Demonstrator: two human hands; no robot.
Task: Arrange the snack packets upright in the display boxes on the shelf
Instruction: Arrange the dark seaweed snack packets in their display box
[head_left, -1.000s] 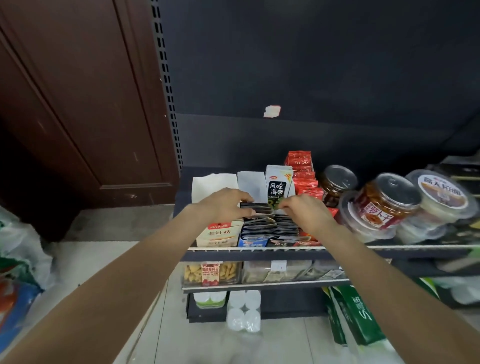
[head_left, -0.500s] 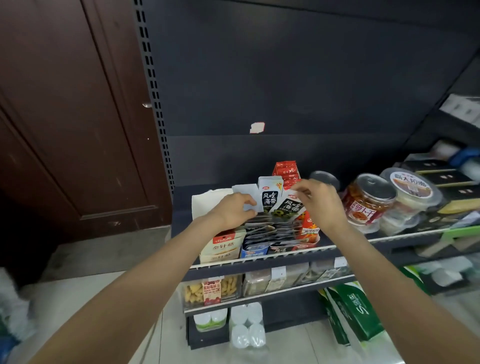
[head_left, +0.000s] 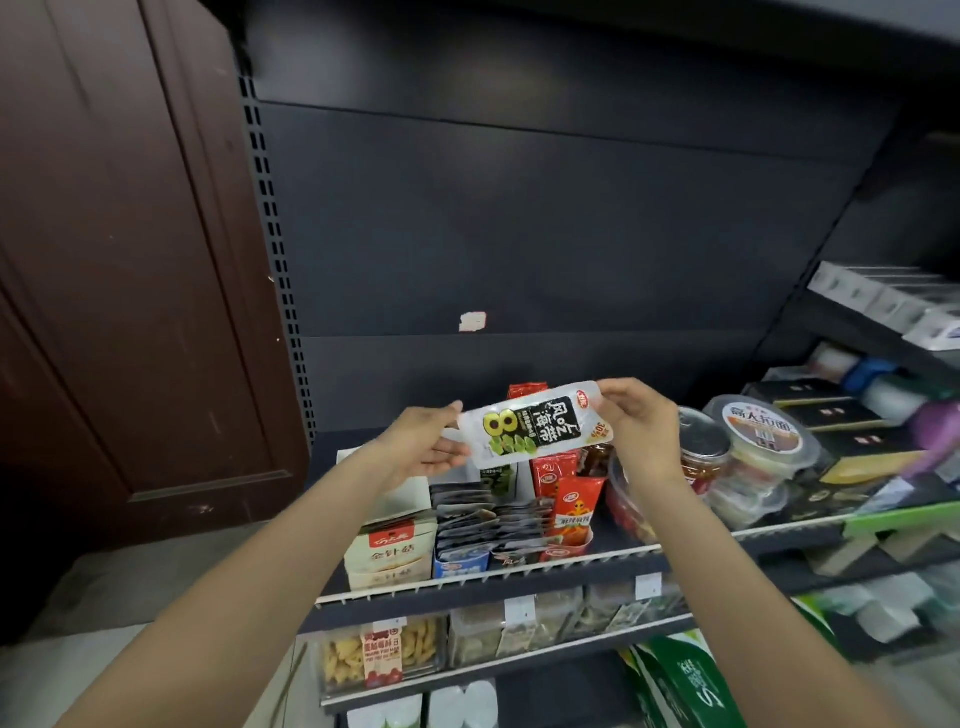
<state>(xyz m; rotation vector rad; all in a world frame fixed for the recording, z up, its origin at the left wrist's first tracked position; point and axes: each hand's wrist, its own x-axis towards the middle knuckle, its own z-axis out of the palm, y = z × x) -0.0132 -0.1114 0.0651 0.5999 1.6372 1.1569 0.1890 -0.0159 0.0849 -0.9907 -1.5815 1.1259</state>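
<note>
I've got one snack packet up out of the stack now. A sec ago both hands were down among the packets at centre frame; now it's lifted clear, held sideways in mid-frame above the shelf, print rotated, not upright. Left hand pinches its left end btwn thumb and fingers; right hand pinches the right end near the top corner. Both grips closed on the packet, nothing else in either hand.

Below it, lower centre, the display box w/ the dark packets: they lie tipped back, overlapping like shingles, not standing. Red packets just to the right stand more or less upright in their own box. Beige carton sits left of the blue box; jars further right.

So my read: I'm at the re-seat step for this one pkt. It needs turning to vertical, then slotting into the dark-packet box. Most of that row isn't done yet. Risk: the pouch is slick and floppy, and the leaning stack may block the slot.
</note>
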